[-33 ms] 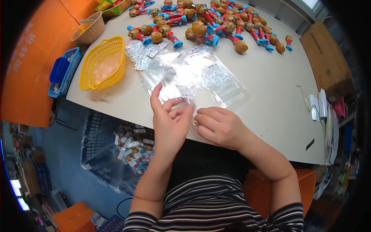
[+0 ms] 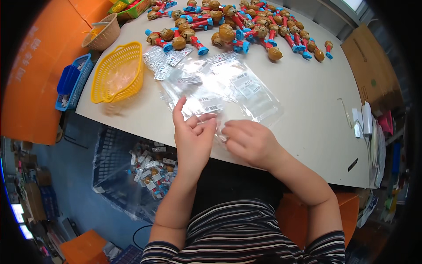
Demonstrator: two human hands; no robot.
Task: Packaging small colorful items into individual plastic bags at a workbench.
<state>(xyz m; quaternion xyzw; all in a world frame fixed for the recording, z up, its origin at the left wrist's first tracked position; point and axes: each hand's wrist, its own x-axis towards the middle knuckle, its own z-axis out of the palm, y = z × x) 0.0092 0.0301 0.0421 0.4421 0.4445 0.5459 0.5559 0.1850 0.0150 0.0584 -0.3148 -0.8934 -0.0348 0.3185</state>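
Observation:
Both hands meet at the front edge of the white table, over a pile of clear plastic bags point(image 2: 259, 103). My left hand point(image 2: 192, 143) pinches thin clear plastic of a bag between its thumb and curled fingers, with the index finger raised. Close on its right, my right hand point(image 2: 250, 143) is curled with its fingertips at the bag's crumpled edge point(image 2: 220, 135); they are slightly blurred, and what they grip is partly hidden. White printed labels show on several bags. A bunch of small printed packets point(image 2: 165, 61) lies at the pile's upper left.
Many figurines with brown heads and red-and-blue bodies point(image 2: 263, 31) cover the table's far side. A yellow basket point(image 2: 140, 72) stands at left, beside a blue basket point(image 2: 88, 70). Below the table's left edge, a lined dark crate point(image 2: 103, 152) holds bagged figurines. A cardboard box point(image 2: 371, 66) stands at right.
My right fingers have shifted a little and look more blurred. The left thumb has moved slightly left, and the clear plastic between my hands has changed shape.

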